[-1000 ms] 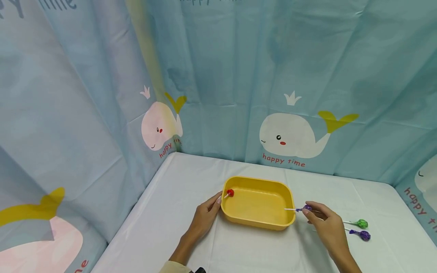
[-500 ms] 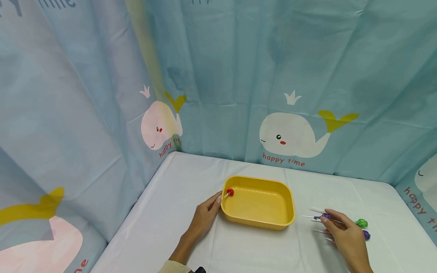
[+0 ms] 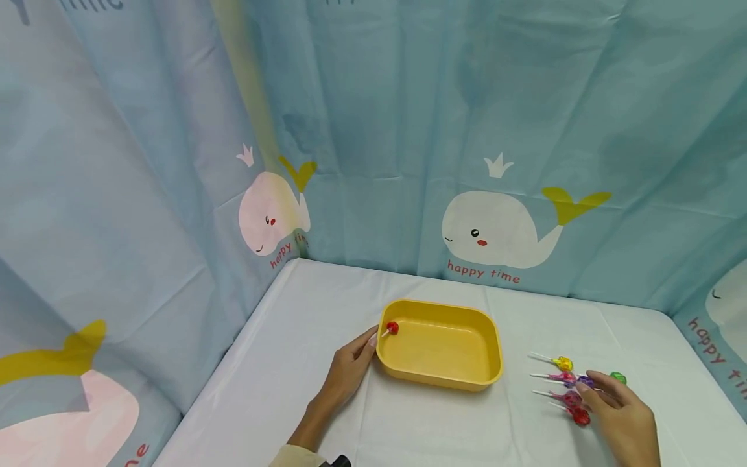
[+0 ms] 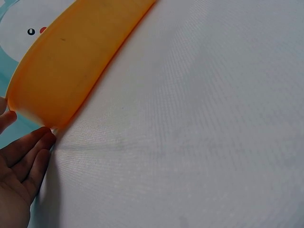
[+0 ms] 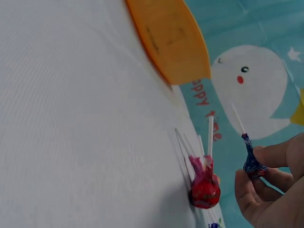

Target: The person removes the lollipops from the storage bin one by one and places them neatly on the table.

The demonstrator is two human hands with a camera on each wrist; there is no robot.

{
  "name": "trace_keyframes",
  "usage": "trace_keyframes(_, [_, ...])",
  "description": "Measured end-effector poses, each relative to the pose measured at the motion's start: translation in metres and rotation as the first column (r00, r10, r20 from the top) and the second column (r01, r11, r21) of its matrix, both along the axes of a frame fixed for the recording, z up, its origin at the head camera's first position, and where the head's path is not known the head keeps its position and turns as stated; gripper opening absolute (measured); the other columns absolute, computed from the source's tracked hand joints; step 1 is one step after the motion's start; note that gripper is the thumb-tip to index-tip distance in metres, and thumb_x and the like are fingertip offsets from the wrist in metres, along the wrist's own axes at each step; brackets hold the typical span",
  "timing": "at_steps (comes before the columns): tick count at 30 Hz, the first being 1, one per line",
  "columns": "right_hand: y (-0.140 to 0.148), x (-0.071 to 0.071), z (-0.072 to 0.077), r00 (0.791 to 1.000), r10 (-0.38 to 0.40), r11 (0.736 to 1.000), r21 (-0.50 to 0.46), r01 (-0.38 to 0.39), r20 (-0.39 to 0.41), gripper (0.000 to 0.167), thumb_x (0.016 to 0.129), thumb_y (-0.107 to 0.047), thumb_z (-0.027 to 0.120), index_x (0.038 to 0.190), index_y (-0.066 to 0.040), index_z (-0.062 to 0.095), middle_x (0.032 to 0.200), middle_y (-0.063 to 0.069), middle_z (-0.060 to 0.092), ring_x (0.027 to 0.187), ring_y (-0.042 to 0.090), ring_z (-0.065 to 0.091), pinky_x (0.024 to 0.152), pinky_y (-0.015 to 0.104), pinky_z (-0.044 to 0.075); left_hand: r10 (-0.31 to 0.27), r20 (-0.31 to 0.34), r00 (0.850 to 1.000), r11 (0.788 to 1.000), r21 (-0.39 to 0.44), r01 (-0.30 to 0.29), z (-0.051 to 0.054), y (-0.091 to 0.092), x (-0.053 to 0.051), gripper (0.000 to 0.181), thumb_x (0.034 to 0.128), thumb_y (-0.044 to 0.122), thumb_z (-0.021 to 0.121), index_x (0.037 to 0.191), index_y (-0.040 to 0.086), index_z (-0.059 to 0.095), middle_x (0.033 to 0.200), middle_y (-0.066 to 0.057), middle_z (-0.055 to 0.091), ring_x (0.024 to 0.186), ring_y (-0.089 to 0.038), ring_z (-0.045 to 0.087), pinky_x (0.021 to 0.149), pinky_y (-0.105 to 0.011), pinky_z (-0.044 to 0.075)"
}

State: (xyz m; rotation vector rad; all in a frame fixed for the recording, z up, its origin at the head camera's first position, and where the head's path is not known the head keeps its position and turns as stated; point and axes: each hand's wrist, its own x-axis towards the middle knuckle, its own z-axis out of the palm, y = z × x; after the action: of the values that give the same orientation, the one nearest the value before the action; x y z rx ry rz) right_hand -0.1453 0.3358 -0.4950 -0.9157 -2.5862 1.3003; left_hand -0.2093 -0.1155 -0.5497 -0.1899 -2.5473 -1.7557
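My right hand [image 3: 624, 415] pinches a purple-wrapped lollipop [image 5: 253, 164] by its head, its white stick pointing away from the fingers. In the head view it hovers over a group of lollipops at the table's right. Yellow [image 3: 564, 363], pink [image 3: 570, 397], red [image 3: 580, 416] and green [image 3: 617, 377] wrapped ones show there; the hand hides part of the group. With fairly straight fingers, my left hand [image 3: 347, 371] touches the left end of a yellow tray [image 4: 61, 61]. Inside that tray, by its left wall, lies a red lollipop [image 3: 393, 328].
A white cloth covers the table [image 3: 443, 428]. Blue curtains [image 3: 373, 214] printed with whales hang behind it and along the left side. Between the tray and the lollipop group lies a stretch of white cloth.
My right hand has drawn back from the tray's right rim, moving right and nearer to me with the purple lollipop still pinched. The left hand and the tray stay in place.
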Motion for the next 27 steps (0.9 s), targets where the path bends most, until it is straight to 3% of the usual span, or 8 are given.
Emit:
trace_keyframes(3, [0.006,0.001,-0.003,0.999,-0.032,0.999,-0.011,0.032,-0.001,0.053,0.105,-0.032,0.07,0.146,-0.001,0.06,0.14,0.03,0.062,0.09,0.023,0.074,0.054,0.012,0.053,0.0,-0.001,1.0,1.0,0.001,0.0,0.0,0.0,0.0,0.045,0.1112,0.047,0.053,0.153,0.032,0.058,0.155,0.005,0.058,0.148,-0.024,0.051,0.123,-0.05,0.041])
trace_keyframes(6, [0.012,0.003,-0.006,0.998,-0.056,0.998,-0.019,0.056,0.0,0.052,0.105,-0.03,0.07,0.146,0.0,0.059,0.135,0.029,0.065,0.071,-0.002,0.062,0.055,0.014,0.054,0.004,-0.001,1.0,1.0,0.0,-0.004,0.0,0.0,0.001,0.045,0.1112,0.048,0.053,0.153,0.032,0.058,0.155,0.005,0.058,0.148,-0.024,0.051,0.123,-0.049,0.041])
trace_keyframes(7, [0.014,0.004,-0.008,0.998,-0.063,0.998,-0.019,0.063,-0.001,0.052,0.105,-0.03,0.07,0.146,0.001,0.059,0.134,0.03,0.066,0.068,-0.005,0.06,0.055,0.014,0.054,0.006,0.0,1.0,1.0,0.0,-0.006,-0.001,0.0,0.001,0.045,0.1111,0.048,0.053,0.153,0.033,0.059,0.155,0.005,0.058,0.148,-0.024,0.051,0.123,-0.049,0.041])
trace_keyframes(12, [0.026,0.01,-0.012,0.996,-0.08,0.997,0.004,0.08,0.028,0.055,0.106,-0.034,0.069,0.147,0.001,0.058,0.133,0.031,0.065,0.069,0.008,0.068,0.05,0.012,0.049,0.012,-0.002,1.0,1.0,0.0,-0.012,-0.003,-0.001,0.0,0.045,0.1108,0.049,0.053,0.153,0.033,0.059,0.155,0.006,0.057,0.149,-0.023,0.05,0.124,-0.05,0.04])
trace_keyframes(16, [0.037,0.014,-0.015,0.994,-0.087,0.996,0.025,0.086,0.069,0.058,0.104,-0.035,0.071,0.146,0.003,0.057,0.132,0.032,0.066,0.076,0.024,0.074,0.057,0.025,0.054,0.021,-0.009,1.0,1.0,-0.001,-0.021,-0.004,0.0,0.0,0.045,0.1107,0.048,0.054,0.152,0.033,0.059,0.155,0.007,0.057,0.149,-0.022,0.05,0.124,-0.049,0.04])
trace_keyframes(19, [0.045,0.017,-0.018,0.992,-0.095,0.995,0.033,0.093,0.082,0.058,0.104,-0.034,0.071,0.144,0.006,0.057,0.13,0.032,0.068,0.075,0.028,0.075,0.06,0.031,0.055,0.026,-0.008,1.0,1.0,-0.001,-0.026,-0.004,0.0,0.0,0.045,0.1106,0.048,0.054,0.152,0.033,0.06,0.155,0.007,0.057,0.149,-0.022,0.05,0.124,-0.049,0.04])
trace_keyframes(24, [0.054,0.02,-0.022,0.992,-0.103,0.993,0.059,0.098,0.076,0.053,0.105,-0.024,0.071,0.142,0.011,0.055,0.131,0.037,0.064,0.073,0.033,0.075,0.048,0.022,0.052,0.027,0.0,1.0,1.0,0.0,-0.027,-0.004,0.0,0.0,0.045,0.1105,0.05,0.053,0.152,0.034,0.059,0.155,0.008,0.057,0.149,-0.022,0.05,0.124,-0.049,0.039])
trace_keyframes(27, [0.061,0.021,-0.024,0.99,-0.109,0.992,0.075,0.102,0.093,0.053,0.105,-0.022,0.071,0.141,0.012,0.054,0.129,0.039,0.064,0.073,0.037,0.074,0.062,0.034,0.059,0.028,0.001,1.0,1.0,0.004,-0.028,-0.003,0.0,0.0,0.045,0.1105,0.049,0.053,0.152,0.034,0.059,0.155,0.008,0.057,0.149,-0.022,0.05,0.124,-0.049,0.039])
